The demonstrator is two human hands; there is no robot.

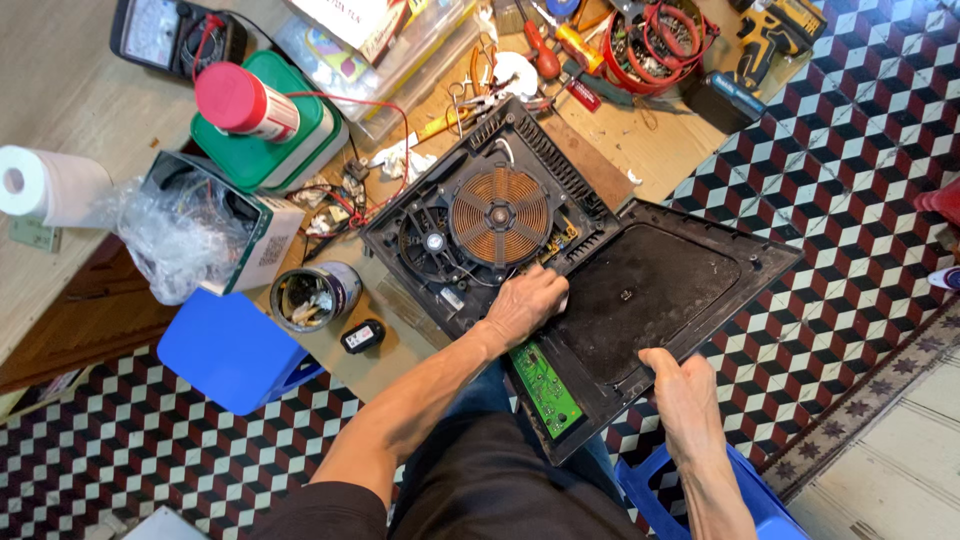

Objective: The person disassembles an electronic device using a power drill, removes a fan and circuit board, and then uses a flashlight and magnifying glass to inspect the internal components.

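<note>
Wooden workbench (80, 80) above a floor (860, 130) tiled in a red, black and white cube pattern; two blue plastic stools (225, 350) stand beside my legs. On the bench edge lies an opened induction cooker base (480, 225): black housing, one copper spiral coil (499, 214), one round fan (430, 242). Its black top panel (650, 300) is swung open toward my lap, with one green circuit board (547, 385) on its near edge. My left hand (525, 305) rests palm-down, fingers curled, at the seam between base and panel. My right hand (685, 395) grips the panel's near rim. One paper roll (50, 185), one tin (312, 295), one multimeter (165, 30).
</note>
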